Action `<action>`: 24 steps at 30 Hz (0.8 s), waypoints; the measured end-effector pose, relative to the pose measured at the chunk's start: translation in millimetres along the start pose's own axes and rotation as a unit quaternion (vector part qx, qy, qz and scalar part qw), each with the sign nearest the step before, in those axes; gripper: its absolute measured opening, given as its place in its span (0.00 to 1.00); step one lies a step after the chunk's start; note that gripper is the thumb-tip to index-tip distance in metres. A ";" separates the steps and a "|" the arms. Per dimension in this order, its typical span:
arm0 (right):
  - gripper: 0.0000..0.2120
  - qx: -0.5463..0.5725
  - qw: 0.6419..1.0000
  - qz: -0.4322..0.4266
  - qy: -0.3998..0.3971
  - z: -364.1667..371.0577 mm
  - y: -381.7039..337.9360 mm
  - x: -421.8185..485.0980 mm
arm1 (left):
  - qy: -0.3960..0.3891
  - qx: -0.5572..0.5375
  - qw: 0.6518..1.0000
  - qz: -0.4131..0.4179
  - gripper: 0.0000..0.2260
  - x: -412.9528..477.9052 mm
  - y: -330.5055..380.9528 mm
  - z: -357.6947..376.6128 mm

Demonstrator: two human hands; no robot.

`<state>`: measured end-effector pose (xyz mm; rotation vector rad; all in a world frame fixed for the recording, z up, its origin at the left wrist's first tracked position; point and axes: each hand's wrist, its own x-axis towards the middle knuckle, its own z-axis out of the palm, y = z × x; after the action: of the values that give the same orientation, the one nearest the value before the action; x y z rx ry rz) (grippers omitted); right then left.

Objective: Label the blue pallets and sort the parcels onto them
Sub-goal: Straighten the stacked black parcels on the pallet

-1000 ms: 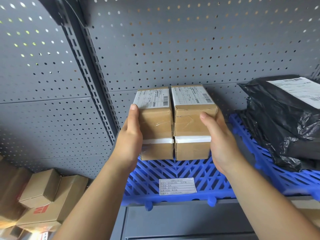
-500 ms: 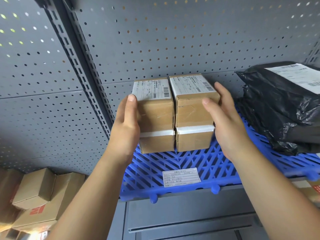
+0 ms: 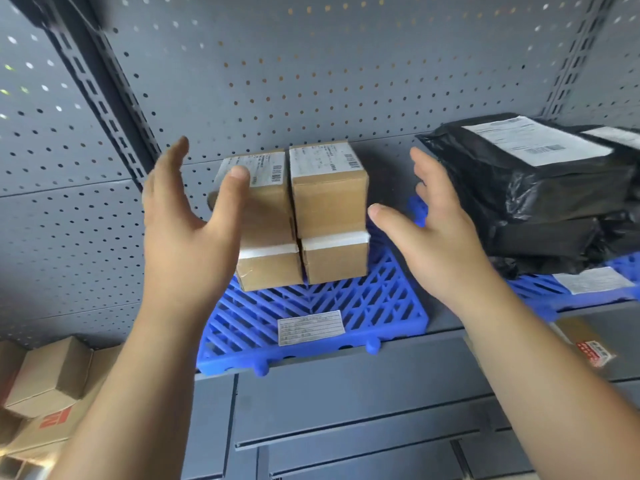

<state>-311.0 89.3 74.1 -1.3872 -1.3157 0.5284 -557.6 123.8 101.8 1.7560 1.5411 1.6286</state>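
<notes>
- Left hand (image 3: 180, 233) and right hand (image 3: 436, 244), both spread, flank the cardboard boxes (image 3: 329, 202), centre frame.
- Boxes stand on blue pallet (image 3: 311, 306) (front part open); pegboard (image 3: 311, 81) behind.

Stacked boxes (image 3: 329, 202) are made of matt brown cardboard, with white paper labels stuck on top; a faint sheen like clear tape is seen on the left fronts. Blue pallet (image 3: 363, 306) is moulded in smooth, slightly glossy plastic, and a matt paper label (image 3: 310, 328) is stuck on it. Black bags (image 3: 536, 209) are formed of thin, glossy, crinkled plastic film. Back panel (image 3: 311, 81) is finished in matt grey painted metal, perforated.
</notes>
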 end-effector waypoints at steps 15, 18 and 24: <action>0.33 -0.155 0.981 -0.102 0.057 -190.3 17.8 -70.3 | -0.097 0.075 0.983 0.135 0.27 -132.7 147.3 122.2; 0.32 -0.165 0.980 -0.091 0.070 -227.3 24.5 -80.0 | -0.123 0.065 0.982 0.132 0.28 -150.7 163.4 145.6; 0.32 -0.190 0.976 -0.055 0.093 -280.9 38.4 -83.1 | -0.154 0.059 0.978 0.128 0.27 -163.4 190.2 184.7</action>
<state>-75.1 -87.1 95.9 -1.6187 -1.3742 0.0673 -273.6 -4.1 105.2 2.2262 1.3362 1.3077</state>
